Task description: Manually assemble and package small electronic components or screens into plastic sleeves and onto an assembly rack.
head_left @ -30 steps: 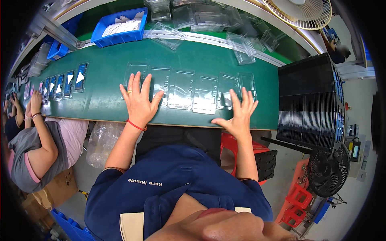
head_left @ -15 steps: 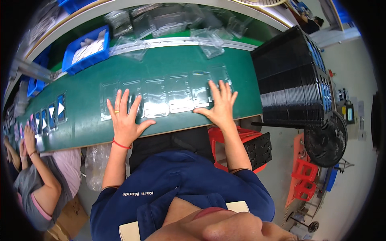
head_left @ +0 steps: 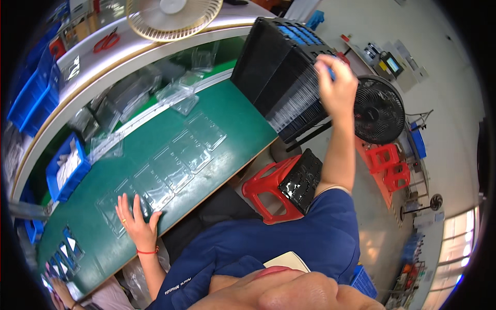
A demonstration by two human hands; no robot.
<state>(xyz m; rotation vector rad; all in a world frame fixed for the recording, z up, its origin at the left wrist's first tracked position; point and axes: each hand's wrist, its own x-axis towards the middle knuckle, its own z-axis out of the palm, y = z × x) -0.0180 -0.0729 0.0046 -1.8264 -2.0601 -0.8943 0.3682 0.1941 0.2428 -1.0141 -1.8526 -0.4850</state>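
At the far left of the frame a co-worker's hand [head_left: 58, 290] rests near the lower end of the green table [head_left: 235, 121], beside a few small blue-and-white parts [head_left: 67, 250]. A blue bin [head_left: 66, 168] sits further up along the table's far edge.

The person's left hand [head_left: 135, 223] lies flat on the table with fingers spread, palm down on the lowest of the clear plastic blister trays [head_left: 168, 168], which run in a row of about 5 diagonally up toward the middle of the frame. A red cord circles that wrist. Half a second ago both hands were pressed on this row; now only the left one stays on it.

More clear trays [head_left: 178, 93] lie loose along the table's far side, below a beige fan [head_left: 173, 15] at the top edge. Below the table's near edge stands a red stool [head_left: 268, 191] carrying a black tray [head_left: 302, 178].

At the upper right, the right hand [head_left: 337, 85] has left the table and risen to the tall stack of black trays [head_left: 281, 67] at the table's end. Its fingers curl over the stack's edge, seemingly pinching a thin clear sheet there, though the exact hold cannot be told. The row on the table looks laid out and steadied, and the reach suggests a fresh piece is being drawn from the stack. A black floor fan [head_left: 380, 108] stands just right of the raised hand.
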